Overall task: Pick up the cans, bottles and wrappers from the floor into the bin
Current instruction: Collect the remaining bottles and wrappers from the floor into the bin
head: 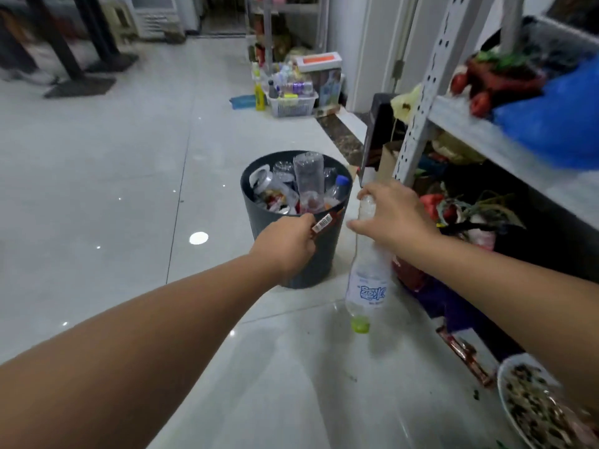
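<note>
Bottle (368, 270), empty, light and crushable, is clamped base-up by the right hand (393, 213). A thin wrapper (324, 222) is pinched by the left hand (287, 243) at the bin (259, 218) rim.

Hands: two, left hand (285, 244) and right hand (393, 215), mid-frame. Bin (311, 264): one, dark, centre of frame. Clear bottle (368, 273) outside bin: one, green cap down, right of centre. Red wrapper (324, 222) with barcode: one, at bin rim. Inside bin: one tall upended bottle (308, 176), one blue-capped bottle (338, 186), one can (264, 181); rest too jumbled to count. White basket (293, 103): one, upper centre. Patterned plate (544, 413): one, lower right.
</note>
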A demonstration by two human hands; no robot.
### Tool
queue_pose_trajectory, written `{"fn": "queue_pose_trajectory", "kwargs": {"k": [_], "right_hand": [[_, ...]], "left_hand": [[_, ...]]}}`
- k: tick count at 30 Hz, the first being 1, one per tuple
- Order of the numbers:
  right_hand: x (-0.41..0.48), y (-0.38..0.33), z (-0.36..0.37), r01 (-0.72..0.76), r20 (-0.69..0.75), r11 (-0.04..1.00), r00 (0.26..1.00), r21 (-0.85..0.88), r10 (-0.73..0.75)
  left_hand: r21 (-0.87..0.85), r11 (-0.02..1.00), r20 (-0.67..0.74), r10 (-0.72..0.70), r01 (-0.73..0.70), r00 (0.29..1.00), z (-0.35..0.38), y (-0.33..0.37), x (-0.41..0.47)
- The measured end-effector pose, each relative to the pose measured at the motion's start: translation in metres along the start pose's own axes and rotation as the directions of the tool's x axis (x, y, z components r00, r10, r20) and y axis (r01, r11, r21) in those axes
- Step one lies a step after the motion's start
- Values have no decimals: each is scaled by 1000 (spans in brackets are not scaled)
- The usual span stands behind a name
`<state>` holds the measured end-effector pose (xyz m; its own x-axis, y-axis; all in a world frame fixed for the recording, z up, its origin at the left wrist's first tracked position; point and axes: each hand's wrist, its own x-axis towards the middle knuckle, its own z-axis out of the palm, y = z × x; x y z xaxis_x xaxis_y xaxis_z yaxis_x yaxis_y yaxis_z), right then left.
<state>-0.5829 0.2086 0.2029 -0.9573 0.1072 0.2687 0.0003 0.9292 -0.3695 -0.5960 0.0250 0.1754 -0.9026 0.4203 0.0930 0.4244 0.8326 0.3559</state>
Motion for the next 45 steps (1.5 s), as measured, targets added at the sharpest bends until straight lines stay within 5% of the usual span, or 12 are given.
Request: {"fn": "queue_pose_trajectory", "kwargs": {"k": [10, 18, 30, 35, 45], "right_hand": [[151, -40, -96, 78, -276, 996, 957, -40, -86], [251, -45, -67, 184, -366, 979, 920, 86, -140], [260, -57, 56, 205, -53, 963, 979, 172, -199], [252, -49, 83, 255, 158, 953, 947, 164, -281], [255, -22, 98, 346, 297, 882, 848, 319, -440]], "left_hand": [[-6, 997, -192, -81, 81, 978, -116, -53, 91], [-391, 889, -251, -354, 240, 901, -106, -91, 163], [-416, 815, -144, -497, 403, 856, -80, -130, 176], [-433, 799, -129, -513, 417, 849, -69, -131, 181], [-453, 766, -223, -593, 456, 774, -51, -131, 189]]}}
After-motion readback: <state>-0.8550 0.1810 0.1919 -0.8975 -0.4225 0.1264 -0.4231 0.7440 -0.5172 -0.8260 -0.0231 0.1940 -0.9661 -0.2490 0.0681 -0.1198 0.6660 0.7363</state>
